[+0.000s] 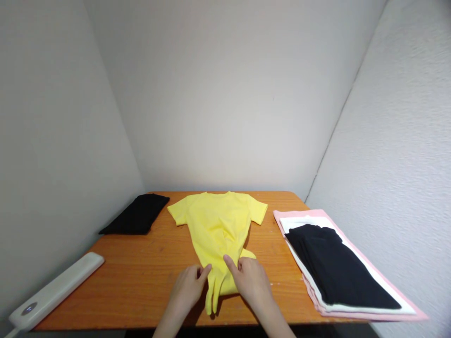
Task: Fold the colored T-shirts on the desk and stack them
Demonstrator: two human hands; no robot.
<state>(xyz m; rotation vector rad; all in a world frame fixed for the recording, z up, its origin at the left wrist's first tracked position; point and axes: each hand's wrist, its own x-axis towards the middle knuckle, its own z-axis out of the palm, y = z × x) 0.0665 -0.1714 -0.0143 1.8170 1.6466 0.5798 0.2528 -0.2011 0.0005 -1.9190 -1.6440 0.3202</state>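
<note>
- Find the yellow T-shirt [218, 225] lying mid-surface, collar toward 12 o'clock, sleeves out at 10 and 2 o'clock, hem bunched into a narrow tail at 6 o'clock by the near edge.
- Note the left hand [188, 287] at 7 o'clock of the shirt, thumb and forefinger pinched together on the bunched hem.
- Note the right hand [252, 281] at 5 o'clock, laid palm-down on the hem, forefinger stretched toward 11 o'clock; impossible to tell of any grip on cloth beneath.
- Probably best to draw the two hem corners apart, toward 8 and 4 o'clock, enough to open the twisted folds flat.
- Keep the pull low and even, to avoid dragging the collar end off line on the orange surface [141, 267].
- Smooth from the middle outward, pressing out the crease running up toward 1 o'clock.
- Stay clear of the black folded garment [137, 214] at 10 o'clock, the stack of black, white and pink clothes [334, 267] at 3 o'clock, and the white device [52, 291] at 8 o'clock.
</note>
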